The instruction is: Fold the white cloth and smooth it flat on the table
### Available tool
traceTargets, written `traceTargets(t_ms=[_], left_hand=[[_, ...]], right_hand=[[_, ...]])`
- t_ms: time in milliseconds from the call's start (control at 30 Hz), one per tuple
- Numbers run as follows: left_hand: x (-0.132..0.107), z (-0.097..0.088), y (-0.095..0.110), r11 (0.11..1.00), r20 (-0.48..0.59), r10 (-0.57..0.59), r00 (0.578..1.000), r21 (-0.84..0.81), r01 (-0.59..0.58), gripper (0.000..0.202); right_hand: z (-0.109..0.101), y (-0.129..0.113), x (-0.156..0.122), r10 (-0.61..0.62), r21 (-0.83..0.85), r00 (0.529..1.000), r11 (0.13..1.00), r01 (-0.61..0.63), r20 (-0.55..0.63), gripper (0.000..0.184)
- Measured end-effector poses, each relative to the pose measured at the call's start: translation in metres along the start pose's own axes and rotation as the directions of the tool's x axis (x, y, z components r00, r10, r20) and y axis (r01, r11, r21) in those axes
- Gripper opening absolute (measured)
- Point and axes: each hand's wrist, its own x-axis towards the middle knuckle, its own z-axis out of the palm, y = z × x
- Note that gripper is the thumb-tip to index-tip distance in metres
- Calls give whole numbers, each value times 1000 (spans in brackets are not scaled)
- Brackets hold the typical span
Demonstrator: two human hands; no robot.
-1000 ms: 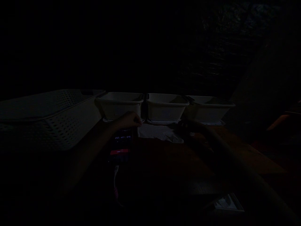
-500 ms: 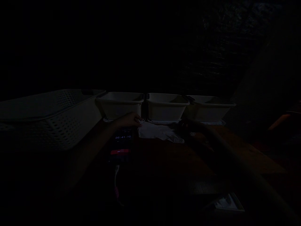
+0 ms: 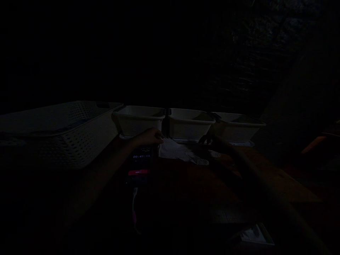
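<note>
- Two hands are out over a dark brown wooden table (image 3: 265,177); the scene is very dim and most detail is lost.
- Pale crumpled sheet of thin paper or film (image 3: 177,151) lies flat on the table, just in front of the middle tub and between the two hands.
- Left hand (image 3: 148,137): fingers curled, tips bunched together at the sheet's near-left corner. Looks like a pinch on that edge, but it is too dark to confirm contact.
- Right hand (image 3: 212,143): barely visible, sits at the sheet's right end, forearm running off to the lower right. Cannot tell whether it is spread or closed.
- Black phone with a lit timer readout and red button (image 3: 138,166) lies on the table just under the left hand, near the sheet's left edge. White cable with a pink tip (image 3: 134,203) runs from its near end toward the camera.
- Three white rectangular plastic tubs sit in a row right behind the sheet: left tub (image 3: 139,122), middle tub (image 3: 190,124), right tub (image 3: 236,127), side by side and nearly touching.
- Large white perforated plastic basket (image 3: 58,134) stands left of the tubs, close to the left tub.
- Small white flat card or packet (image 3: 252,235) lies at the near right, well apart from the sheet.
</note>
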Motion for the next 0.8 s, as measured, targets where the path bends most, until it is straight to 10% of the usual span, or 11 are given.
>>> traceTargets(t_ms=[300,433,800], left_hand=[[2,1,2,999,18,39,999,-24,-39,29],[3,1,-1,997,24,76,997,-21,-75,26],[4,7,-2,1000,-24,15,1000,-12,-16,33]], right_hand=[[47,-60,67,-234,122,968,967,223,89,33],[69,-90,85,-165,172,977,975,141,134,27],[84,-73,78,-132,304,986,948,97,98,34]])
